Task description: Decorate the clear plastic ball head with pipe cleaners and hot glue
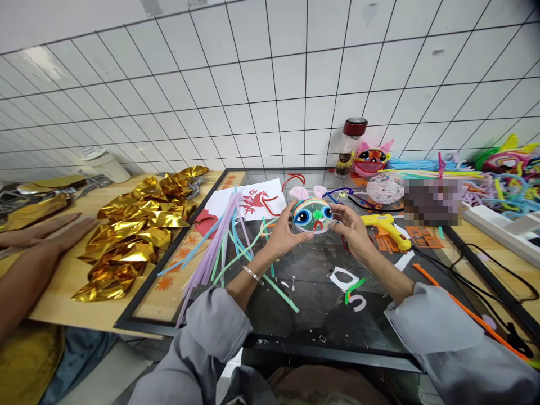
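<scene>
A round animal-face craft (307, 222) with big blue eyes, a green nose, a red mouth and pink fuzzy ears is held up over the dark glass tabletop. My left hand (283, 236) grips its left side, thumb along the lower edge. On the opposite side, the fingers of my right hand (351, 228) are closed at the rim. Right of that hand lies a yellow hot glue gun (390, 229). Below the craft are a white paper cutout (342, 279) and a bent green pipe cleaner (352, 291). Lilac pipe cleaners (211, 247) lie left of my left hand.
Crumpled gold foil (130, 225) covers the left table, beside another person's hands (70, 230). A lidded glass bottle (351, 147) stands at the wall near a pink animal face (371, 159). Black cables (453, 289) and a white power strip (504, 228) are on the right.
</scene>
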A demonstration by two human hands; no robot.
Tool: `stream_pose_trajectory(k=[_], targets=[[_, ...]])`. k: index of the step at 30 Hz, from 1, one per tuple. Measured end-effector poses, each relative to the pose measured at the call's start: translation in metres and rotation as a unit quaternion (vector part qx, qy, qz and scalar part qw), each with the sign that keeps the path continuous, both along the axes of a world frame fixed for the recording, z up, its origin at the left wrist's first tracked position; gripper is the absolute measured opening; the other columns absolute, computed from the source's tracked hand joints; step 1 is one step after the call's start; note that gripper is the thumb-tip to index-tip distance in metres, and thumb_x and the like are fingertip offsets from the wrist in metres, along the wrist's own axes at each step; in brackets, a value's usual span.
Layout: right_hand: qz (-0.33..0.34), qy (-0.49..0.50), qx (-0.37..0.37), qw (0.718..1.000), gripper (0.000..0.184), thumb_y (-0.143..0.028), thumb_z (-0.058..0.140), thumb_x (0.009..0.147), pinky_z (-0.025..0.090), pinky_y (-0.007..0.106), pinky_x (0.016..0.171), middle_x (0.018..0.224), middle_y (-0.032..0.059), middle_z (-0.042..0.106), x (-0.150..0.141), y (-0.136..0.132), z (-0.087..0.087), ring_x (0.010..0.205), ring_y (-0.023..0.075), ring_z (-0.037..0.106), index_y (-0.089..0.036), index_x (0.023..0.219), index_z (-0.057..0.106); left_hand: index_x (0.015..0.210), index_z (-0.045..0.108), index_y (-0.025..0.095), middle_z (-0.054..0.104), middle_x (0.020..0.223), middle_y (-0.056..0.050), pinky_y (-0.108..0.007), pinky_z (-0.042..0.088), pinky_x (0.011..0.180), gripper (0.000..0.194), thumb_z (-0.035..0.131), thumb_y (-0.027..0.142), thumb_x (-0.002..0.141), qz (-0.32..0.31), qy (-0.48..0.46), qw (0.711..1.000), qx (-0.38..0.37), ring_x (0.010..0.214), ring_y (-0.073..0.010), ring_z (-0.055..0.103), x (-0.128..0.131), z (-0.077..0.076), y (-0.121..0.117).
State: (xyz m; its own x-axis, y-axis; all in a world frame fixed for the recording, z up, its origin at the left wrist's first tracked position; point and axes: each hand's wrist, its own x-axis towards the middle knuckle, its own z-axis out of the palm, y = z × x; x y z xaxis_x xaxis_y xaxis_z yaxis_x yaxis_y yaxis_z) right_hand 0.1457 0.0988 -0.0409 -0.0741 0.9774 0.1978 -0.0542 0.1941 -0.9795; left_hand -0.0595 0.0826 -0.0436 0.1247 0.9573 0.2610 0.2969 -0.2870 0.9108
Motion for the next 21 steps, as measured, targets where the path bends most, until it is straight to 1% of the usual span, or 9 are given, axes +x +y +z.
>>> stream_pose_trajectory(k=[6,11,15,21], targets=[[-0.005,0.007,-0.007,1.000,0.045,-0.029,0.074,0.059,0.047,0.043,0.091,0.109,0.0046,0.066,-0.0008,-0.0003,0.0021,0.098,0.0235,0.058,-0.026,0.102,0.060,0.146,0.035,0.024,0.038,0.151,-0.015,-0.048,0.036,0.111,0.096,0.083,0.037,0.064,-0.005,-0.006,1.000,0.002,0.136,-0.0321,0.042,0.0008,0.0014,-0.0007],[0.001,0.009,-0.016,1.000,0.044,-0.029,0.073,0.061,0.046,0.042,0.092,0.111,0.0052,0.065,-0.0005,-0.0023,0.0039,0.100,0.0235,0.058,-0.025,0.103,0.061,0.146,0.035,0.024,0.038,0.151,-0.015,-0.051,0.034,0.113,0.096,0.083,0.039,0.065,0.009,-0.004,1.000,-0.002,0.138,-0.0339,0.039,-0.0010,-0.0020,0.0009],[-0.001,0.010,-0.011,1.000,0.044,-0.028,0.073,0.060,0.046,0.042,0.094,0.111,0.0053,0.066,0.0005,-0.0012,0.0029,0.102,0.0237,0.058,-0.025,0.103,0.061,0.146,0.035,0.025,0.037,0.152,-0.014,-0.049,0.034,0.113,0.094,0.082,0.039,0.066,0.014,0.002,1.000,0.003,0.136,-0.0336,0.041,-0.0019,-0.0034,0.0019],[0.000,0.003,-0.001,1.000,0.045,-0.027,0.072,0.061,0.047,0.042,0.093,0.112,0.0054,0.066,0.0020,0.0003,0.0008,0.103,0.0237,0.059,-0.025,0.105,0.061,0.145,0.035,0.025,0.038,0.151,-0.014,-0.050,0.036,0.112,0.093,0.082,0.036,0.066,0.014,0.007,1.000,0.011,0.135,-0.0332,0.042,-0.0008,-0.0019,0.0017]])
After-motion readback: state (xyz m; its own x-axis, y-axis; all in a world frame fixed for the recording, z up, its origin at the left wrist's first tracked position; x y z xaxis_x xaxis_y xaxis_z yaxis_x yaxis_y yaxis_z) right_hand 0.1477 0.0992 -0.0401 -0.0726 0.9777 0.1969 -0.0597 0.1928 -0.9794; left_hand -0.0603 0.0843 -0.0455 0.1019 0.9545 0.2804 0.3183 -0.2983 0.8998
